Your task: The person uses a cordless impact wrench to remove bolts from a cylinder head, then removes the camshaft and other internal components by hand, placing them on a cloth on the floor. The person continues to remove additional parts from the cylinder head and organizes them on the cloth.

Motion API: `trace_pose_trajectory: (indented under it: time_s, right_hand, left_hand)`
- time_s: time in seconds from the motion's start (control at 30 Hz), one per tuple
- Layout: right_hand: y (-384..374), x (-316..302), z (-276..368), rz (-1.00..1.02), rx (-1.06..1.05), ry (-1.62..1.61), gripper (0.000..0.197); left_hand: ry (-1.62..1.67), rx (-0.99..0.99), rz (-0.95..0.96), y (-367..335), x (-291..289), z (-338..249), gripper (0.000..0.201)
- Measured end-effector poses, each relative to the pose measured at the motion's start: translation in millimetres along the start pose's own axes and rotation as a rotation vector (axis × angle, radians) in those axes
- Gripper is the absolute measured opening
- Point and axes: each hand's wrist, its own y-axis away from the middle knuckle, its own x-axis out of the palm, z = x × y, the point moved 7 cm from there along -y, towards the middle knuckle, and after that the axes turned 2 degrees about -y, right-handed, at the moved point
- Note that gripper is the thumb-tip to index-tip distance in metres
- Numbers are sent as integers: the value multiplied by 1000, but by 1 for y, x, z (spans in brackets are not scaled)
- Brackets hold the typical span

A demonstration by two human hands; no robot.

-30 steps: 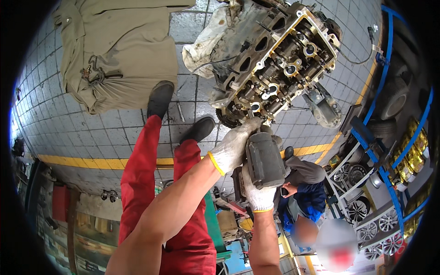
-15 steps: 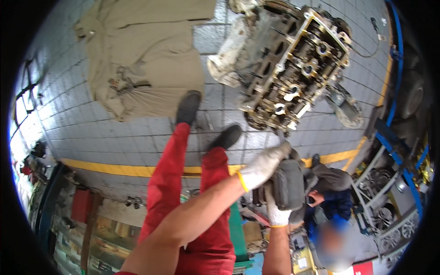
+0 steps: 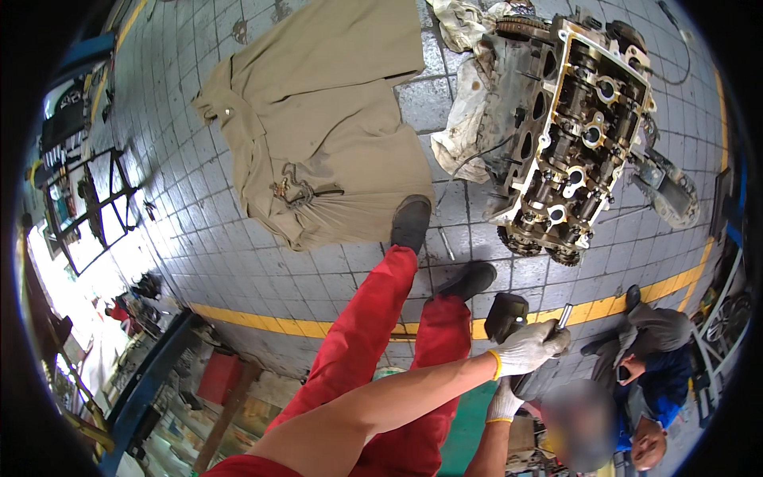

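Note:
My left hand (image 3: 531, 347), in a white knit glove, is closed around the front of a dark cordless impact wrench. A bright metal socket (image 3: 565, 316) sticks out past its fingers, and the black block-shaped battery (image 3: 506, 316) shows beside it. Below, my gloved right hand (image 3: 505, 401) is closed against the dark body of the same tool; its fingers are partly hidden. Beyond the hands an engine (image 3: 580, 135) with bared camshafts lies on the tiled floor. The tool is held apart from it.
A tan coverall (image 3: 334, 143) is spread on the floor, with a greasy chain (image 3: 292, 187) on it. A stained cloth (image 3: 465, 119) lies by the engine, a thin metal rod (image 3: 447, 242) near my shoes. At right another person (image 3: 656, 358) crouches, holding a phone.
The tool has swung away from the engine's near end and turned, so its socket now shows. My view has shifted, with the engine appearing farther right.

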Motion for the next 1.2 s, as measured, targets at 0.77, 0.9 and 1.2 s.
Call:
trace_pose_trajectory:
  time_s: [0.77, 0.9, 1.2]
  right_hand:
    - [-117, 31, -31, -291, -15, -295, 81]
    - [-172, 28, -35, -373, 51, -348, 71]
    - [-201, 35, -39, -345, -45, -49, 69]
  left_hand:
    - [-819, 4, -81, -77, 1, 86, 55]
    - [-755, 84, -140, -61, -24, 91, 52]
    - [-1216, -16, -212, 18, -216, 89, 45]
